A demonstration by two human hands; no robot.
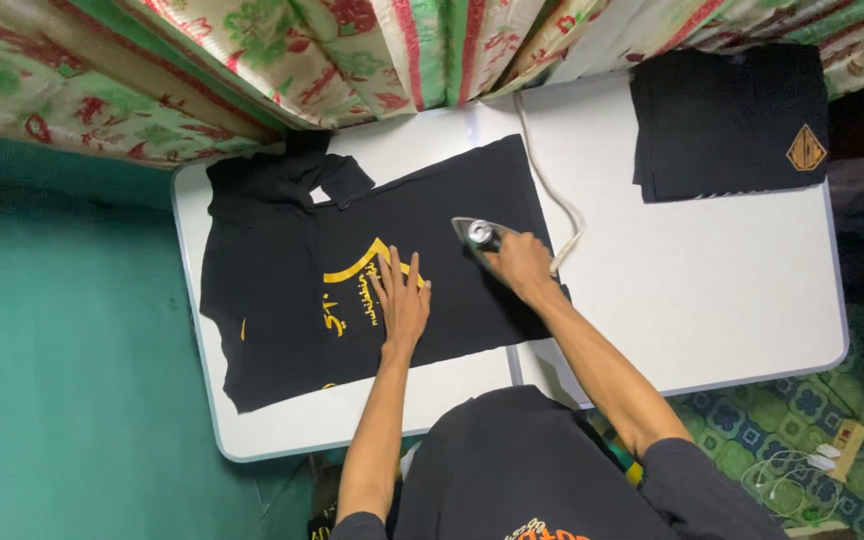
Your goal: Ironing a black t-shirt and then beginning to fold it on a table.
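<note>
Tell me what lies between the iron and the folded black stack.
In the head view, the iron's white cord and bare white table separate it from the folded stack.

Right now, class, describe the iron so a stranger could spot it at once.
Find the white table and the black shirt spread flat across it. At the shirt's edge, under the right hand, sits the iron: the only shiny metal thing, trailing a pale cord.

left hand [401, 298]: flat, palm down, fingers spread and pointing away from the body
left arm: bare, nearly straight, reaching forward from the shoulder
right hand [520, 262]: closed in a grip, knuckles up, fingers curled under
right arm: bare, extended forward, angled inward toward the left hand's fingers
hands: near each other, not touching
</note>
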